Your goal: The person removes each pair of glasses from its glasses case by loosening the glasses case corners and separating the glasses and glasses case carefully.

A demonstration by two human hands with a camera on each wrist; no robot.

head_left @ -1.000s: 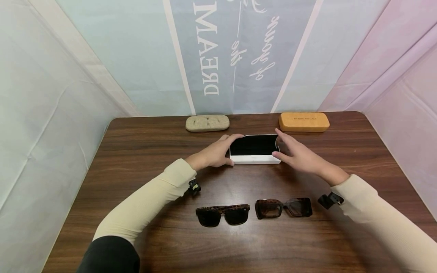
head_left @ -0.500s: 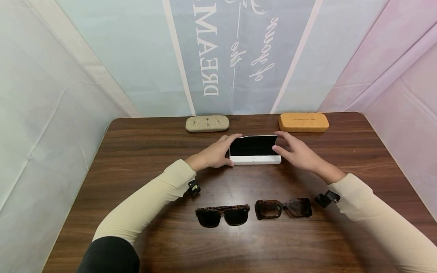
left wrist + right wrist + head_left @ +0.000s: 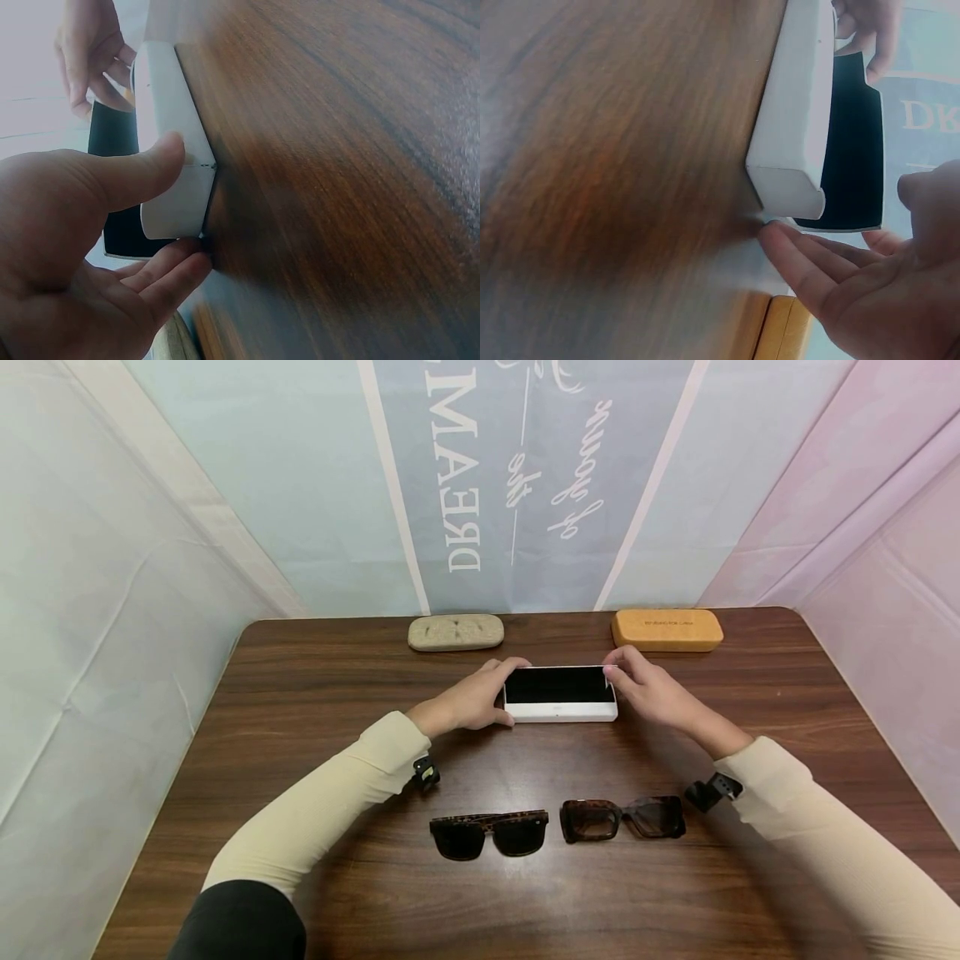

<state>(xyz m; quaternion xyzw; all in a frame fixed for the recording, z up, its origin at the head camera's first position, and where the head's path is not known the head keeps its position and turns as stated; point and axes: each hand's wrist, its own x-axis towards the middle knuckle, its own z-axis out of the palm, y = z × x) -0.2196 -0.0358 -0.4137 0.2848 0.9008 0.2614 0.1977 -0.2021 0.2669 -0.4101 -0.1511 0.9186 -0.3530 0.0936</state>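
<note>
Clock centred on the white case [image 3: 561,712], 12 pointing away from us. It sits on the table [image 3: 330,685], a bit past the middle, lid [image 3: 558,684] up, black lining showing.

Left to right:
At 10, grey case [image 3: 456,632], closed, near the far edge.
At 9, our left hand [image 3: 474,696]: thumb bent over the front wall, fingers round the back of that end. Looks like a solid hold, same as a second ago.
At 7, dark sunglasses [image 3: 489,836], well apart from the case, not moved.
At 5, tortoiseshell sunglasses [image 3: 623,819] just beside them, also not moved.
At 3, our right hand [image 3: 656,692], and here's the change. Thumb was low by the front wall, wide of the fingertips; now it's up at the lid's corner, gap nearly gone. Right wrist view has the fingers part-bent around that end and the thumb by the lid edge; can't tell if it's really pinching.
At 2, orange case [image 3: 667,630], closed.

Also changed: lid's top edge reads lower, black band thinner. Our read: left end is being steadied, lid is swinging from the right corner, probably towards us, and it isn't down yet.
</note>
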